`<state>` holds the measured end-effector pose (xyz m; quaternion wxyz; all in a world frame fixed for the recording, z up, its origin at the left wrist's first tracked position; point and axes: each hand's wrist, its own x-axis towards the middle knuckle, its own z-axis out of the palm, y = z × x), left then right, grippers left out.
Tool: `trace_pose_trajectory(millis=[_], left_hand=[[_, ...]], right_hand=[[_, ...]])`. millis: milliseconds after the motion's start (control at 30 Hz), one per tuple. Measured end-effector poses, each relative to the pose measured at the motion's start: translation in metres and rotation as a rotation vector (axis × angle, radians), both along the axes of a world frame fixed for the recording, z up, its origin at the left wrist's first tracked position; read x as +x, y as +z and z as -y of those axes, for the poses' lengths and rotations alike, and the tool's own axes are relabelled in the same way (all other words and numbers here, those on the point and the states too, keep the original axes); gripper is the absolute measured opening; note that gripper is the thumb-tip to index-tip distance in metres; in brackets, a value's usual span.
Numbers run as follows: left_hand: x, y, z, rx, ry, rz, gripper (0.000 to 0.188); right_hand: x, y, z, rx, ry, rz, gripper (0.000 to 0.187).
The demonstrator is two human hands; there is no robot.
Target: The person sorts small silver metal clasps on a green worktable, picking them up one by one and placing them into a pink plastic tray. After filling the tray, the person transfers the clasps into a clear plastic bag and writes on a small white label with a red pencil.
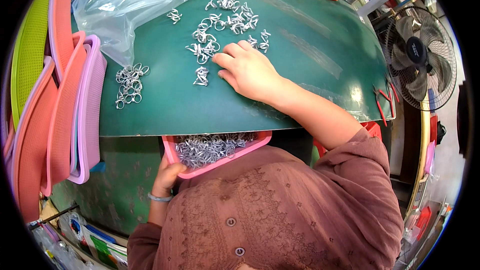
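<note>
Rings (210, 151), silvery and loose, lie heaped in the pink tray (240, 155) nearest my camera, its left side grasped by the left hand (169, 174). Over the green table (170, 115), I see the right hand (247, 72) curled beside ring clusters (201, 76); whether it pinches one, I cannot tell. Farther off lies a clear plastic bag (122, 7).

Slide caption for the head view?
Right hand beside silver metal rings on a green tabletop; left hand gripping a pink plastic tray of more.
</note>
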<state>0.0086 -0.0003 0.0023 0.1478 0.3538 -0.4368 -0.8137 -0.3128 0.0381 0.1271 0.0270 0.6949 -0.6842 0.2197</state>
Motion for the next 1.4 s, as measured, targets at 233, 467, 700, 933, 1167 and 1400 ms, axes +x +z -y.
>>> trace_pose_trajectory(millis=[233,467,700,933,1167,1400], left_hand=[[0.002,-0.007,0.004,-0.004,-0.063,-0.021,0.069],[0.006,-0.011,0.003,-0.012,-0.048,0.011,0.069],[0.003,-0.004,0.002,0.0,-0.032,0.012,0.07],[0.0,-0.003,0.005,0.005,-0.057,0.025,0.069],[-0.003,0.001,0.003,-0.012,-0.024,0.021,0.066],[0.005,-0.009,0.004,-0.011,-0.04,0.028,0.066]], right_hand=[[0.035,0.015,-0.038,0.236,0.251,0.212,0.022],[-0.02,0.026,-0.016,0.03,-0.134,-0.172,0.02],[-0.056,0.01,-0.002,0.019,-0.142,-0.039,0.038],[-0.004,0.027,-0.039,0.129,0.189,-0.006,0.039],[-0.046,0.027,-0.039,0.007,0.102,0.074,0.037],[-0.08,0.011,-0.026,0.063,-0.043,0.119,0.044]])
